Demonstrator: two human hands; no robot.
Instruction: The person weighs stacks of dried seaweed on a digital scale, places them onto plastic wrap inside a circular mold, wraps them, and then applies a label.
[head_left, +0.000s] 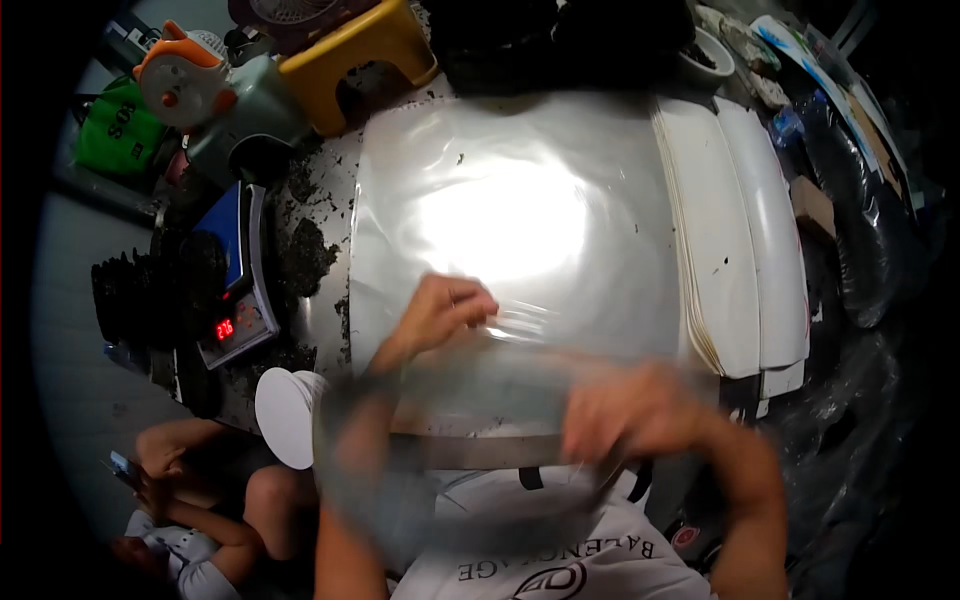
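A stack of clear plastic sheets (600, 300) lies before me on the table, with a bright glare in its middle. My left hand (450, 311) is just over the stack, fingers curled, beside short creases in the film. Whether it pinches the film is hidden. Blurred by motion, my right hand (634, 412) grips the edge of a translucent plastic sheet (480, 525). That sheet hangs over the near table edge, in front of my left forearm and my white shirt.
A digital scale (240, 322) with lit red digits and dark crumbly pieces (307, 259) lie left. White paper discs (285, 416) stand near the left edge. White folded sheets (712, 240) lie right; a yellow stool (360, 60) stands behind. A seated person (202, 517) holds a phone.
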